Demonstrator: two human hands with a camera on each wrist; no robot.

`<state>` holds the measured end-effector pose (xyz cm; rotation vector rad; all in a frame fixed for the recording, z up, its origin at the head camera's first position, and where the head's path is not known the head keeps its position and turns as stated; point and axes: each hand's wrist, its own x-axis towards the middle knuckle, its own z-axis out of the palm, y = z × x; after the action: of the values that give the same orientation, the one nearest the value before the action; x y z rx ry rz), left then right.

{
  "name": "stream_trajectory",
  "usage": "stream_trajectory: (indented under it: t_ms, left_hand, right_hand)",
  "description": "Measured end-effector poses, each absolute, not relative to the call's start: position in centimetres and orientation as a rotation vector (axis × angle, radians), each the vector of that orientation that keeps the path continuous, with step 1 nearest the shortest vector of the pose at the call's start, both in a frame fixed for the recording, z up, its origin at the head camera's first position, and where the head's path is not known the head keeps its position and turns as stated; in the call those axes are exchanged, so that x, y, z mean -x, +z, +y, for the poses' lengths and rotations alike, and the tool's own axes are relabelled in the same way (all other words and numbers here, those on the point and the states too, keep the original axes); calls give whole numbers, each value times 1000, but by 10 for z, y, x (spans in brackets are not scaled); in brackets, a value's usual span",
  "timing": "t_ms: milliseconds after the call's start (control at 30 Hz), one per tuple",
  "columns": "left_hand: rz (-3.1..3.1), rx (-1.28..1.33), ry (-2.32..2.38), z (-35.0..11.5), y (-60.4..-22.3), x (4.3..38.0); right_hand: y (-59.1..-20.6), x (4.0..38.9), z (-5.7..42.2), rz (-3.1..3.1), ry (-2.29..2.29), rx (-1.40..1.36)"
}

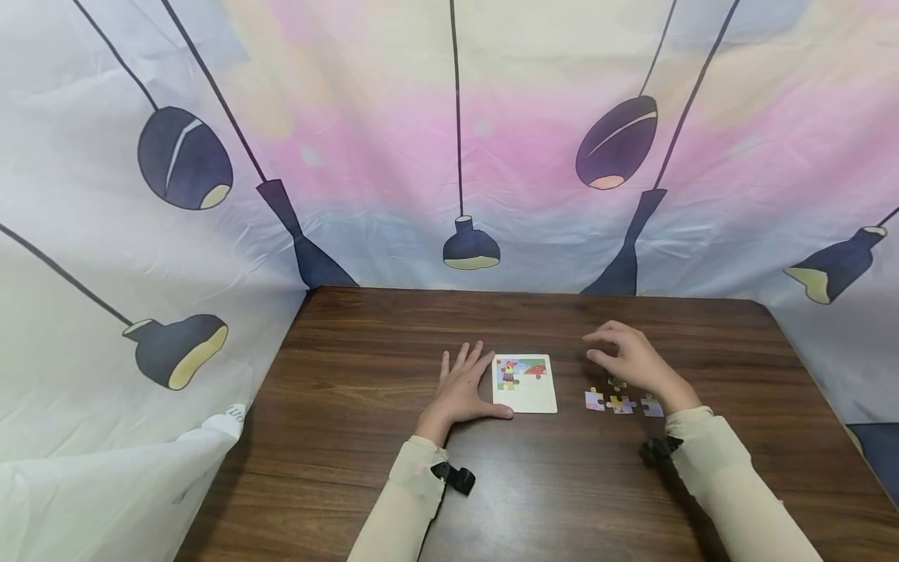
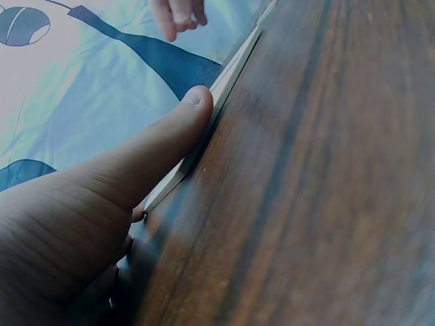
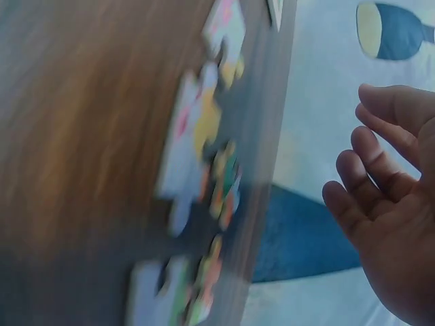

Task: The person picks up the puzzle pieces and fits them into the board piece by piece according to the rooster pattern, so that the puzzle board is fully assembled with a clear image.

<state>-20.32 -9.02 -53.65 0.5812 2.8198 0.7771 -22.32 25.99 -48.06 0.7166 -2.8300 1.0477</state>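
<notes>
A white square puzzle board (image 1: 535,396) lies on the table, its top row and part of its left side filled with colourful pieces. My left hand (image 1: 460,394) rests at its left side, fingers spread. The thumb touches the board's near edge, and the index fingertip is at the far left corner. Over to the right, my right hand (image 1: 632,361) hovers above loose jigsaw pieces (image 1: 621,404), with fingers loosely bent and nothing between them. In the right wrist view, several pieces (image 3: 187,136) lie below that hand, some partly overlapping in this view.
The dark wooden table (image 1: 351,406) reaches back to a fabric backdrop (image 1: 393,156) printed with hanging lamps. White cloth (image 1: 105,499) hangs along the left side. Each wrist wears a black strap, such as the left strap (image 1: 455,476).
</notes>
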Motion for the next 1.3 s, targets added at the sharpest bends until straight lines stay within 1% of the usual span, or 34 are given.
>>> stream_trajectory:
  t_ms: [300,567,967,1300]
  left_hand:
    - [2822,-585,783,-90,-539,202]
    - [2827,-590,783,-90,-539,202]
    - [2830,-597,791,-91,-537,202]
    - [2831,-601,802,-91,-537,202]
  right_hand:
    - [-490,211,292,-2881,1011,-619]
    - [-497,200,310,-2905,980,-564]
    - [-499,193,318,-2942,958,-574]
    - [-505,194,319,-2934,957,-594]
